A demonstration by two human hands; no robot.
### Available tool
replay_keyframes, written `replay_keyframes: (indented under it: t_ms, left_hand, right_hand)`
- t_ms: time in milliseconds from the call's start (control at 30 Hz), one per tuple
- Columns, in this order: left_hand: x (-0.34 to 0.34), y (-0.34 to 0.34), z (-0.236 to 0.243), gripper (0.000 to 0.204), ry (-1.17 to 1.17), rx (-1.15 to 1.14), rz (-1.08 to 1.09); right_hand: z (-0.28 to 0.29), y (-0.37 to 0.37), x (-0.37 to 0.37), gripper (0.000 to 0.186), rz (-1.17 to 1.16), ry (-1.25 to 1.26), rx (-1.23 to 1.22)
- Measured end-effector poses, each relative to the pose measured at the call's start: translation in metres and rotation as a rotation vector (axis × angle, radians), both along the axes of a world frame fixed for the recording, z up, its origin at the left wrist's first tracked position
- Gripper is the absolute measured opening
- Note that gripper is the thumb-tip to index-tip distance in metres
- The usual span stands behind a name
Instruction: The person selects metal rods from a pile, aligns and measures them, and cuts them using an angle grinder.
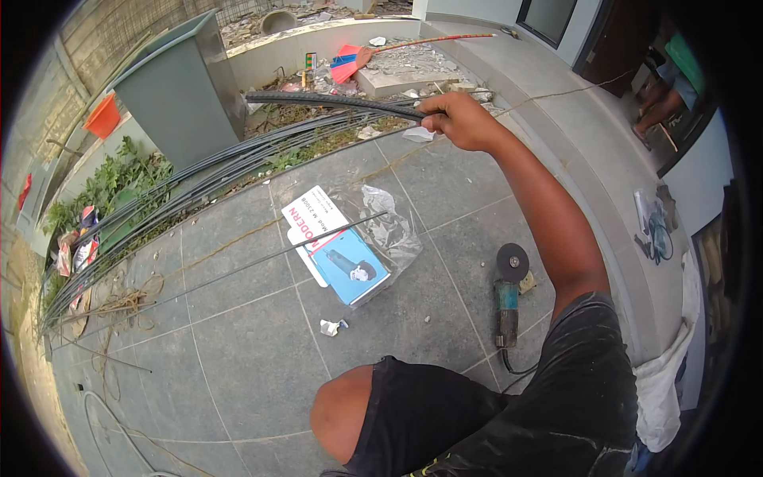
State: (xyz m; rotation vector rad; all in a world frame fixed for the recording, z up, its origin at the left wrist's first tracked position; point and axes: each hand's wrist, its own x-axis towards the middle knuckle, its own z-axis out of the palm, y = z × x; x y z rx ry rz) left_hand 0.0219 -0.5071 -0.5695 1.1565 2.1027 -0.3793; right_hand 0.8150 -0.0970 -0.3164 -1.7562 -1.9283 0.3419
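Observation:
My right hand point(461, 119) is closed round the end of some dark ribbed steel bars point(334, 101), raised at arm's length. They stretch from my fingers to the left, above a long bundle of thin rods point(262, 147) lying along the tile edge. How many bars I hold is hard to tell. Below, on the tiles, a blue and white cardboard box point(342, 258) lies beside a crumpled clear plastic bag point(393, 230). One thin rod point(262, 258) crosses over the box. An angle grinder point(507, 306) with a dark disc rests near my right forearm. My left hand is out of sight.
A tall grey bin point(179, 95) and an orange bucket point(102, 117) stand at the far left. Rubble and a red-blue broom point(350, 62) lie beyond the rods. Tangled rope point(127, 302) is on the left tiles. Another person point(671, 87) is by the doorway, upper right.

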Motion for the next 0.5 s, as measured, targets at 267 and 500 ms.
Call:
replay_keyframes:
  t_ms: [267,500]
  left_hand:
    - [-0.018,0.046,0.053,0.036,0.113,-0.013,-0.221]
    - [0.032,0.134,0.115,0.032,0.224,0.14,-0.3]
  right_hand:
    - [-0.202,-0.063,0.164,0.01,-0.269,-0.501,-0.225]
    - [-0.29,-0.104,0.225,0.012,-0.348,-0.539,-0.313]
